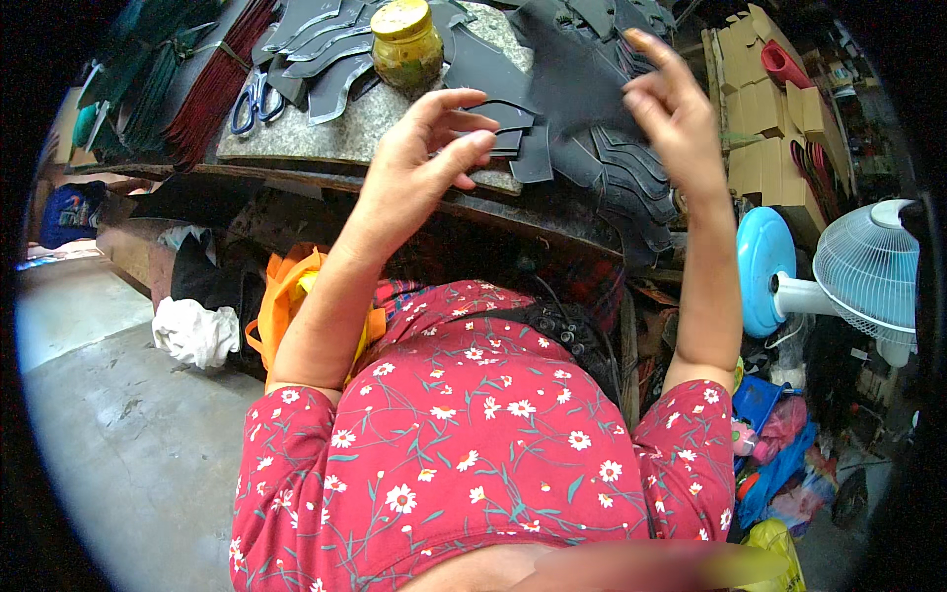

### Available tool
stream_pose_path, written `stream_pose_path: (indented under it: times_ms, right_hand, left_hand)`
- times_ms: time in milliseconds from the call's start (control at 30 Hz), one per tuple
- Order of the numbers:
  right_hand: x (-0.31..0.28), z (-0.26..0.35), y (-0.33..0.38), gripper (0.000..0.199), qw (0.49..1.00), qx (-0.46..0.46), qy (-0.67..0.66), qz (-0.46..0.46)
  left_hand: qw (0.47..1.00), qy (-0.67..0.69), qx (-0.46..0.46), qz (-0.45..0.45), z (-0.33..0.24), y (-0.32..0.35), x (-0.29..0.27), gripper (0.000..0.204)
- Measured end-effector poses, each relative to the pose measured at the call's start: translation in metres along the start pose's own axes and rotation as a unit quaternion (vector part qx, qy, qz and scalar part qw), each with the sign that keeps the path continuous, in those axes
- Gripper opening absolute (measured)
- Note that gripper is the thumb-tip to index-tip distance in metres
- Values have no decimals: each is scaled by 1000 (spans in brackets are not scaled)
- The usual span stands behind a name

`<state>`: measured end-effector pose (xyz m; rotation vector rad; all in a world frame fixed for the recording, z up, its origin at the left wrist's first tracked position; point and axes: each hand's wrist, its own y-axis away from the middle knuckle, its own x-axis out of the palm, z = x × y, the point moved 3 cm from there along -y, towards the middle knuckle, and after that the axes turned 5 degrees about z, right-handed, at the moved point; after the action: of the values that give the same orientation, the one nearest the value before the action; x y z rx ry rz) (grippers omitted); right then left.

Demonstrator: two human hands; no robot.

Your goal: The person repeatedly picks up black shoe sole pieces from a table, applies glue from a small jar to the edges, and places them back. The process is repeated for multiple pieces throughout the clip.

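Her right hand (pixel 671 109) lifts a dark, flat leather cut-piece (pixel 572 84) above the desk (pixel 395 128), grip pinched on its edge. Her left hand (pixel 429 148) hovers released over smaller black pieces (pixel 518 138), near a yellow-lidded glass jar (pixel 406 44).

I see a stack of tan cardboard boxes (pixel 760 109) at the far right beside the desk (pixel 296 138), and a yellow-lidded jar (pixel 405 44) with a greenish label on it.
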<state>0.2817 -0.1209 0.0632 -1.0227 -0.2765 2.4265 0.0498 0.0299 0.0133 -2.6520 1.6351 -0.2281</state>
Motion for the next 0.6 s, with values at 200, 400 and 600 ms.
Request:
stream_pose_path:
  times_ms: [200,400,600]
  right_hand:
    - [-28,-124,-36,54,993,104,60,-19]
    - [-18,-142,-21,55,974,83,210,4]
    - [-20,-106,-21,64,922,96,374,30]
  left_hand:
    - [989,-108,63,-77,-8,4,-22,21]
    - [882,-344,245,-209,-38,-16,-61,24]
    - [756,-510,297,-284,-44,-53,-94,38]
